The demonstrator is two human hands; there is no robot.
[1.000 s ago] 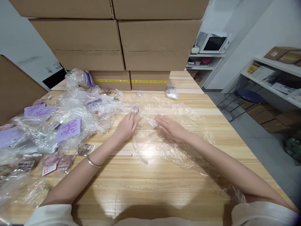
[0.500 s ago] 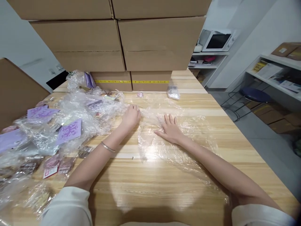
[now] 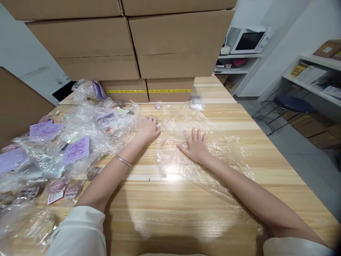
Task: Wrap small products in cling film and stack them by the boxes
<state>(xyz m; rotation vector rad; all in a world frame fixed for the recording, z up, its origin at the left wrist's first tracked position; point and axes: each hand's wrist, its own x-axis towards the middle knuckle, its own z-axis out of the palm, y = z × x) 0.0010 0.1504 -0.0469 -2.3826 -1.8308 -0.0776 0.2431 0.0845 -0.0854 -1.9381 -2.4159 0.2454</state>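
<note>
While the right hand lay palm down with its fingers and thumb spread apart, a loose, colourless sheet of thin plastic film stretched out beneath it across the pale wood-grain counter. The left hand, beyond a slim silver bracelet at the wrist, was near the film's left edge, its fingers bent and turned downward; whether they pinched anything could not be told.

Judging by how things lay, the opening out of the film was well along: much of it was unfolded over the middle of the counter. What seemed left was the smoothing, for it remained puckered around the right hand and rumpled along both sides.

The film was see-through enough for the wood grain to show, marked by bright, crinkled streaks of reflection. Its left edge ran unevenly, and its right part trailed back beside the right forearm.

To the left spread a heap of crumpled clear wrapping, with a lilac card printed in purple among it. Farther back were a tiny pink packet, a small greyish clear-wrapped packet near the film's far edge, and stacked brown cardboard boxes.
</note>
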